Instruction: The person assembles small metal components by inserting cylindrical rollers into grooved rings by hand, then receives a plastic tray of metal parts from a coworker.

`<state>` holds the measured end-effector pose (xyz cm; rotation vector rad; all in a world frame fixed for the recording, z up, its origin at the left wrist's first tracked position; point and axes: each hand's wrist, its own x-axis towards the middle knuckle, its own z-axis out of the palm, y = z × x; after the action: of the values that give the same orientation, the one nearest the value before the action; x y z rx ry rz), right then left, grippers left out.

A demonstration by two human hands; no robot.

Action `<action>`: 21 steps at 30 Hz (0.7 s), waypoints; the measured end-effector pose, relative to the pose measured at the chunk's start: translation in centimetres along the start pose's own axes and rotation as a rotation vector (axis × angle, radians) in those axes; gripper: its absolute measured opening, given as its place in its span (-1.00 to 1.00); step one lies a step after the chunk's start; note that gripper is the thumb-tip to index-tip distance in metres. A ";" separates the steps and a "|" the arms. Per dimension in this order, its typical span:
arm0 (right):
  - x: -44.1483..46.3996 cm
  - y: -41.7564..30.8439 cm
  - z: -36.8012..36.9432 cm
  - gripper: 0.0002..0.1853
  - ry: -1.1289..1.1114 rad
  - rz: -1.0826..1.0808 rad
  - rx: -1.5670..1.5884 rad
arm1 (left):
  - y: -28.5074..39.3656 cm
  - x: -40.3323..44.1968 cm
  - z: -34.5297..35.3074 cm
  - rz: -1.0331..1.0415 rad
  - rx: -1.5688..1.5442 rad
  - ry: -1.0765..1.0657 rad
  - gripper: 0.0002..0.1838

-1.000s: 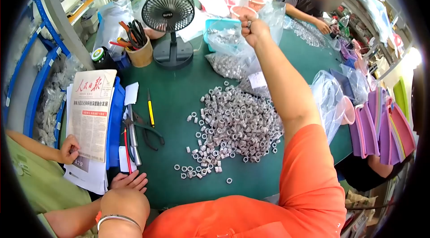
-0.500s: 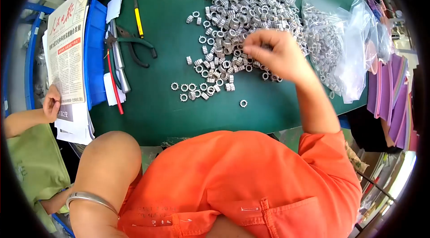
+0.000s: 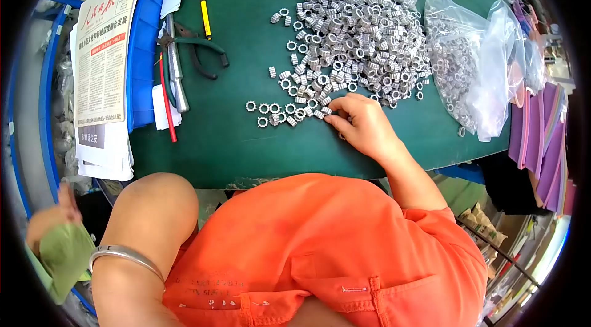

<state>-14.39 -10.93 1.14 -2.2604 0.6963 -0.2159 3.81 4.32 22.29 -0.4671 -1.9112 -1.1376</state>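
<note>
A heap of small toothed metal rings [image 3: 369, 37] lies on the green table, thinning into a scatter of single rings at its near left side. At that near edge my right hand [image 3: 363, 122] rests low over the table. Its thumb and index finger are pinched around a toothed metal ring [image 3: 325, 111], and the other fingers curl under the palm, partly hidden. Another ring shows a little beneath the hand. My left arm is bent back beside my body with a metal bangle [image 3: 126, 255] on it; the left hand is out of view.
Clear plastic bags of rings [image 3: 455, 62] stand on the right. To the left are pliers [image 3: 191, 47], a yellow pen-like tool [image 3: 205, 16], a red stick [image 3: 167, 99] and a blue bin [image 3: 141, 62] beside a newspaper [image 3: 104, 50]. Another person's blurred hand [image 3: 69, 204] is at lower left.
My right hand has come down from above the heap toward me, to the near edge of the scattered rings. The other person's hand has left the newspaper. The view has shifted slightly.
</note>
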 end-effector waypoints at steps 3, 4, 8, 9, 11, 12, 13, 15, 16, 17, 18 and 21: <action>-0.2 -0.1 -0.6 -0.85 -0.019 0.092 0.103 | 0.4 0.1 0.6 -0.051 -0.044 0.132 -0.86; -0.3 0.1 -0.8 -0.85 -0.004 0.068 0.046 | 0.6 0.0 1.3 -0.056 -0.079 0.159 -0.87; -0.7 0.1 -1.5 -0.87 0.017 0.016 0.056 | 1.2 -0.4 4.1 0.116 0.339 0.282 -0.87; -0.8 0.2 -1.7 -0.88 0.017 0.004 0.098 | 1.8 -0.4 3.2 0.198 0.710 0.053 -0.86; -0.9 0.3 -1.5 -0.89 0.068 0.004 0.068 | 1.7 -0.9 1.8 0.268 1.076 -0.187 -0.85; -0.9 0.4 -1.4 -0.89 0.090 -0.012 0.068 | 1.2 -1.2 1.4 0.196 0.837 -0.047 -0.86; -0.8 0.4 -1.2 -0.90 0.111 -0.030 0.070 | 0.5 -1.6 1.2 0.123 0.597 0.090 -0.87; -0.9 -0.2 -0.6 -0.89 0.095 -0.028 0.106 | -1.2 -2.9 0.5 -0.023 0.111 0.353 -0.89; -1.0 -0.4 -0.2 -0.88 0.075 -0.038 0.041 | -1.9 -3.9 -0.1 -0.094 -0.135 0.479 -0.90; -1.1 -0.4 0.1 -0.86 0.058 -0.045 -0.025 | -2.4 -6.4 -1.3 -0.098 -0.197 0.366 -0.82; -1.1 -0.1 0.4 -0.82 0.026 -0.078 -0.024 | -3.3 -7.7 -0.7 -0.124 -0.227 0.552 -0.84; -1.1 -0.1 0.0 -0.85 0.003 -0.053 0.070 | -6.0 -10.8 2.9 -0.232 -0.110 1.366 -0.89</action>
<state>-15.26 -10.30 1.29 -2.2132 0.6216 -0.2648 4.71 4.71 9.65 0.4445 -0.6955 -1.2037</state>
